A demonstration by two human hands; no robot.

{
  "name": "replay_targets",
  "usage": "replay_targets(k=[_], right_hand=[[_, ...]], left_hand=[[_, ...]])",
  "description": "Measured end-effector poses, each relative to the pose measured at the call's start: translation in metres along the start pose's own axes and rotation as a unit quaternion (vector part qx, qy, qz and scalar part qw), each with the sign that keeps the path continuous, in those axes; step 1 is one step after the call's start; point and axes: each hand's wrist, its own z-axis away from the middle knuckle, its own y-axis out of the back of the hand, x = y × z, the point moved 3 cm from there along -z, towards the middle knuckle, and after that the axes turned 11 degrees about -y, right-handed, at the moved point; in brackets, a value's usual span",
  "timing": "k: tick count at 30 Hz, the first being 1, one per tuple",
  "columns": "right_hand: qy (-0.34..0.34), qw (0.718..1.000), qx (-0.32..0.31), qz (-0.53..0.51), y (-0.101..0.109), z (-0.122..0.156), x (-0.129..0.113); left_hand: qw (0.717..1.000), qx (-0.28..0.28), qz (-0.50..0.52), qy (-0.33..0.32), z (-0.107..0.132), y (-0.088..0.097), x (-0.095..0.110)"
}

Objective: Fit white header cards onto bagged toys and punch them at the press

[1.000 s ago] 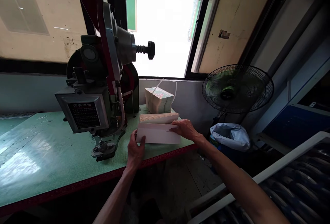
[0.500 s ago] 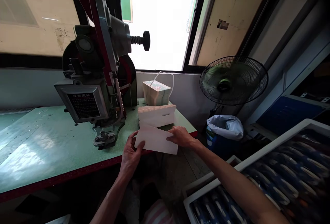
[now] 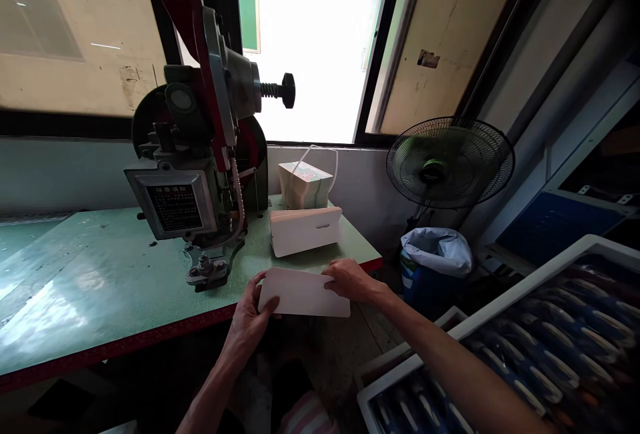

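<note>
A white rectangular card (image 3: pixel 303 294) with rounded corners is held at the table's front edge between both hands. My left hand (image 3: pixel 254 307) grips its left end, thumb on the near face. My right hand (image 3: pixel 353 279) pinches the card's upper edge toward the right end. Just behind it, a stack of similar white cards (image 3: pixel 305 233) stands on its long edge, with a slot showing in the front one. Farther back is a pile of printed cards (image 3: pixel 306 184) with a pale strap looped over it.
A green and red bench machine (image 3: pixel 200 154) stands left on the green table (image 3: pixel 115 287). To the right are a floor fan (image 3: pixel 445 164), a bin with a white liner (image 3: pixel 437 251), and a white crate (image 3: pixel 470 327) of wrapped blue items. A window is behind.
The card has come down slightly and leveled out, away from the standing stack. Both hands keep their hold on it. The view has tilted up a little.
</note>
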Motion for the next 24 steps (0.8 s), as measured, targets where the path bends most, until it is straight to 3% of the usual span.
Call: replay_targets(k=[9,20,24], right_hand=[[0.019,1.0,-0.02,0.007,-0.001,-0.001,-0.002],[0.019,0.995,0.062,0.08,-0.005,-0.004,-0.017],[0.022,0.995,0.051,0.081,-0.013,-0.004,-0.02]], left_hand=[[1.0,-0.02,-0.003,-0.003,-0.003,0.005,-0.002],[1.0,-0.028,0.009,0.005,0.001,0.006,-0.001],[0.999,-0.037,0.021,0.025,0.004,0.007,0.003]])
